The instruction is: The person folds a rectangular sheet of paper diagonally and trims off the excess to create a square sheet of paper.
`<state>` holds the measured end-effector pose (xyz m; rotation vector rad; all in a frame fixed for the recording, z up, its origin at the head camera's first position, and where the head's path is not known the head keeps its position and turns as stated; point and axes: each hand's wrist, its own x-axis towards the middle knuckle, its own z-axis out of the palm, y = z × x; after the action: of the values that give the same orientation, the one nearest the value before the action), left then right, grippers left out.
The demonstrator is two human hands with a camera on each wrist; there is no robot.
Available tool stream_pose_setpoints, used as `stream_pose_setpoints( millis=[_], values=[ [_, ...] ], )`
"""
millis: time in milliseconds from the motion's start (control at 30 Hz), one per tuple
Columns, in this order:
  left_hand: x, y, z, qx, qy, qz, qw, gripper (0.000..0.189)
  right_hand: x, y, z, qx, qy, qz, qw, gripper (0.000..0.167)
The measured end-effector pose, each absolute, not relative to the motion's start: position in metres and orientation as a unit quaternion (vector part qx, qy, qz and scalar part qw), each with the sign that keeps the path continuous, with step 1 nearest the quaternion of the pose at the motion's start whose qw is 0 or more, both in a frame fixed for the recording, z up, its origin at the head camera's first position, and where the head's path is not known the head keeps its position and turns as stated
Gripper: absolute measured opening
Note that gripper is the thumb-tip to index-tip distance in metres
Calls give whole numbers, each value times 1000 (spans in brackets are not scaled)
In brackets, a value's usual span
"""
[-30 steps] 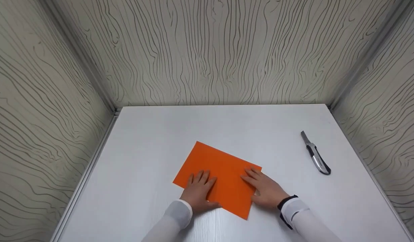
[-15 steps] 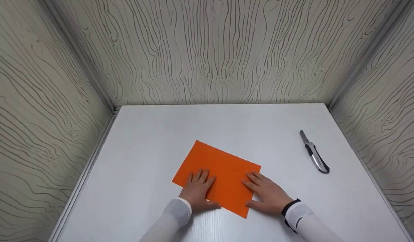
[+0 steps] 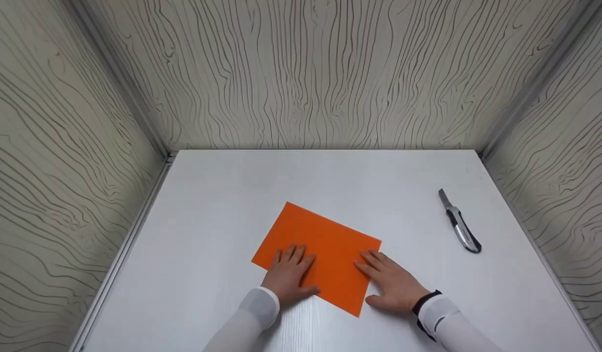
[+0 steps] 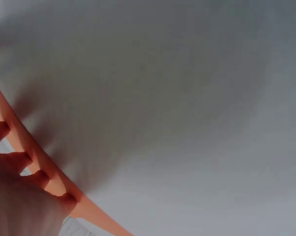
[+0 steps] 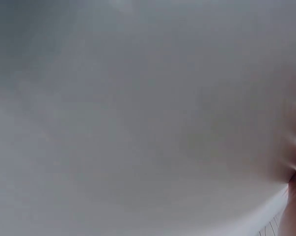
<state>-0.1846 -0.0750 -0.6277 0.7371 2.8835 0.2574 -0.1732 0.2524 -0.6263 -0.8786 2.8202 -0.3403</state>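
An orange sheet of paper (image 3: pixel 330 244) lies flat and slanted on the white table, in the middle of the head view. My left hand (image 3: pixel 289 276) rests on its lower left edge with the fingers spread and straight. In the left wrist view the fingertips of the left hand (image 4: pixel 25 191) touch the orange strip of the sheet. My right hand (image 3: pixel 394 283) lies at the right edge, its fingertips on the paper and its thumb just off it on the table. The right wrist view catches only a bit of the right hand (image 5: pixel 295 206) at its border.
A utility knife (image 3: pixel 460 222) with a silver and black handle lies on the right of the white table (image 3: pixel 208 210), blade out and pointing away. Wood-grain panels (image 3: pixel 301 73) stand behind the table and along both sides.
My right hand has slid slightly outward and its thumb has come off the sheet's edge. The left thumb has shifted a little at the lower edge. Paper and knife stay put.
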Motion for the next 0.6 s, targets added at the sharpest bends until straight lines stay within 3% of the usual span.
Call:
stream_pose_setpoints(
  millis=[133,433,500,600],
  values=[
    [-184,-75,-628,243,964,84,74,89,-173,250,-628,-289,948,-108,77,83],
    [-184,-76,-625,253,958,87,101,109,-172,242,-626,-253,958,-104,82,86],
    [-184,-76,-625,253,959,90,94,105,-172,239,-625,-245,962,-98,76,85],
    [-184,-76,-625,247,959,109,81,84,-173,236,-624,-234,964,-103,69,83]
  ],
)
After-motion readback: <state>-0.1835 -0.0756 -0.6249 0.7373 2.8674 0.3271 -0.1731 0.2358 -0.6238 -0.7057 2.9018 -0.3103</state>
